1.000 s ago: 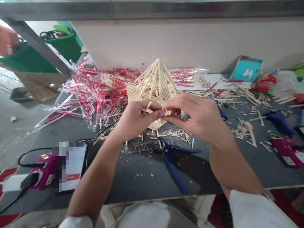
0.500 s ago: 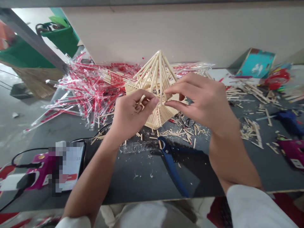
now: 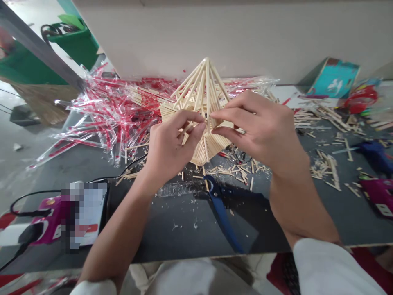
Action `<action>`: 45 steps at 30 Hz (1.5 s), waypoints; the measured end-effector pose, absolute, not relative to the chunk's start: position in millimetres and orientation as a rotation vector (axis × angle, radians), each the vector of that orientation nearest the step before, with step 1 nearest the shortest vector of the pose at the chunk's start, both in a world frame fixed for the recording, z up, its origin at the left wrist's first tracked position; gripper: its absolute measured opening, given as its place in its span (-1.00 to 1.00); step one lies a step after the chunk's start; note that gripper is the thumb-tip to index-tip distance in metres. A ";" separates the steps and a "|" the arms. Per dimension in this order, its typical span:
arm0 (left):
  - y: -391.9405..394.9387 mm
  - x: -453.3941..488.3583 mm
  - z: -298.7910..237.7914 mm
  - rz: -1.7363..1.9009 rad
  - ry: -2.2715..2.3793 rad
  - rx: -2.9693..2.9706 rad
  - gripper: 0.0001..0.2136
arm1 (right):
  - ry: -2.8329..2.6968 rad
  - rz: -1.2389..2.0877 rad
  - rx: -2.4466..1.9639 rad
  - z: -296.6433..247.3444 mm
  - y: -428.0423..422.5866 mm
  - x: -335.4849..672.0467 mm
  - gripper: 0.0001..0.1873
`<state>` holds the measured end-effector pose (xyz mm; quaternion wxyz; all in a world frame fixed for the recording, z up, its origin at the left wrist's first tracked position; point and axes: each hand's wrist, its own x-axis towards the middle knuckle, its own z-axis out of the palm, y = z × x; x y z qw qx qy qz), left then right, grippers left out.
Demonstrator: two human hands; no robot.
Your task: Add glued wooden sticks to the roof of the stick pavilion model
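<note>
A pointed model of thin wooden sticks (image 3: 206,78) stands upright at the middle of the workbench, its sloping sticks meeting at the top and a close-laid stick base flaring below. On its near side, my left hand (image 3: 176,143) is closed, thumb and index fingertip pinched at an upright stick. My right hand (image 3: 258,131) reaches in from the other side, thumb and index finger bent round the same part of the model. Fingertips partly hide the spot they hold. Blue-handled cutters (image 3: 222,217) lie below the hands, a short stick piece by their jaws.
Clear plastic sleeves with red bands (image 3: 107,110) are heaped at the left. Stick offcuts (image 3: 328,168) litter the dark bench (image 3: 184,241). A phone (image 3: 92,213) and a purple power strip (image 3: 46,221) lie front left; a blue glue gun (image 3: 374,157) lies right.
My left thumb has risen closer to the index fingertip at the stick. My right hand has barely shifted. The view has moved slightly, and the model stays in place.
</note>
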<state>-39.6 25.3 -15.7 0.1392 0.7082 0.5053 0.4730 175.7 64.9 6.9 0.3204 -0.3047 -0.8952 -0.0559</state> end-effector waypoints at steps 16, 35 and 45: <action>25.4 -37.8 -21.9 1.424 1.490 2.293 -0.87 | -2.396 -0.155 -0.791 5.5 60.9 171.9 -0.72; 26.8 -40.2 -23.1 1.412 1.491 2.332 -0.85 | -2.307 -0.354 -0.818 -10.3 70.5 182.7 -0.49; 24.6 -39.4 -21.0 1.382 1.512 2.309 -0.84 | -2.170 -0.181 -0.616 -16.8 73.6 180.6 -0.95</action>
